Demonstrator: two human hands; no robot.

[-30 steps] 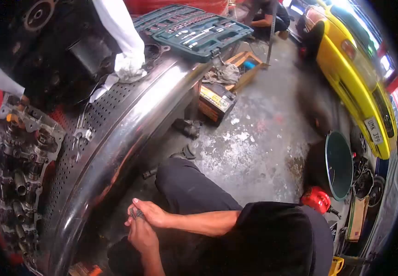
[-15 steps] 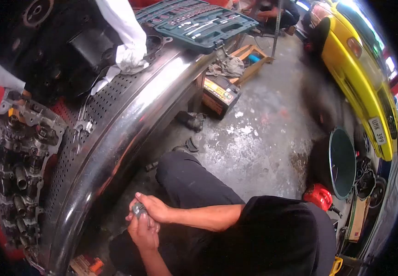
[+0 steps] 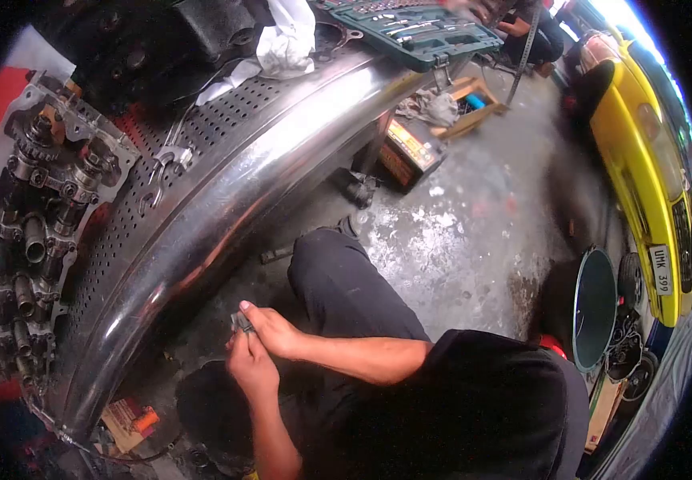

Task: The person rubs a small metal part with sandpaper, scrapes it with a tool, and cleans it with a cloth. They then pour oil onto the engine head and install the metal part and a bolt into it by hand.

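Note:
Both hands meet low over the floor beside the bench. My right hand [image 3: 275,331] is closed, with its thumb and fingers pressed on a small grey metal part [image 3: 242,322]. From below, my left hand [image 3: 251,364] is closed around the same part. Fingers cover most of it, so its exact kind cannot be made out. Left of the hands runs the rounded steel edge of a perforated workbench [image 3: 194,210]. On it lies an engine cylinder head [image 3: 42,232] with its valve gear exposed. A small silver metal piece [image 3: 168,164] rests on the perforated top beside it.
A green socket-set case [image 3: 442,50] lies open at the bench's far end, near a white rag [image 3: 288,40]. A battery [image 3: 410,154] and a wooden box [image 3: 474,120] stand on the floor. A dark bin [image 3: 592,308] and a yellow car [image 3: 642,184] are right. Another person [image 3: 550,40] crouches behind.
The view has swung, so bench, case and battery sit farther right and mostly higher. My hands stay together on the metal part, which now shows beyond the fingertips, turned differently.

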